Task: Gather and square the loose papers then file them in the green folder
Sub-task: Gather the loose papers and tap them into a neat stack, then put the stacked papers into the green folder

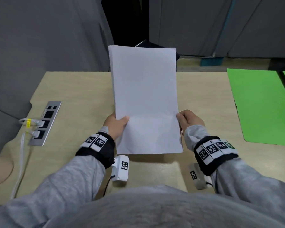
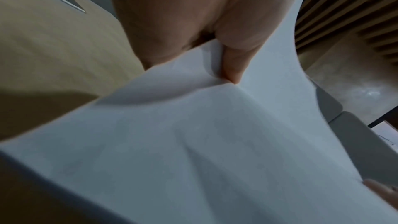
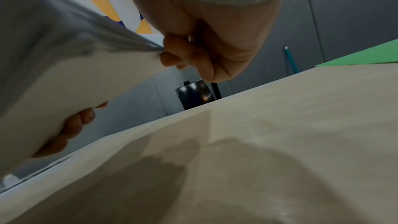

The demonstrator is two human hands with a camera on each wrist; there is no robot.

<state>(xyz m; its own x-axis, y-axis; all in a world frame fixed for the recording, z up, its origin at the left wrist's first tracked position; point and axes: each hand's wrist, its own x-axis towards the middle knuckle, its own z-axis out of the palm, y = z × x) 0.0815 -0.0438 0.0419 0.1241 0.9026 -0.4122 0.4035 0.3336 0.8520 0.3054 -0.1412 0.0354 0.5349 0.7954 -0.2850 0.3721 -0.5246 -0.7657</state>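
Note:
A stack of white papers (image 1: pixel 145 99) is held up above the middle of the desk, long side pointing away from me, its edges nearly flush. My left hand (image 1: pixel 117 125) grips the stack's left edge, thumb on top (image 2: pixel 233 67) and fingers underneath. My right hand (image 1: pixel 187 120) pinches the right edge (image 3: pixel 172 54). In the right wrist view the papers (image 3: pixel 75 83) hang clear of the desk, with the left hand's fingers (image 3: pixel 71 125) curled beneath. The open green folder (image 1: pixel 260 106) lies flat at the desk's right side.
The wooden desk (image 1: pixel 82 96) has a metal socket panel (image 1: pixel 46 122) with white cables plugged in at its left edge. Grey partitions stand behind. A teal broom (image 1: pixel 211 60) leans at the back right. Another person's arm (image 1: pixel 0 170) shows at far left.

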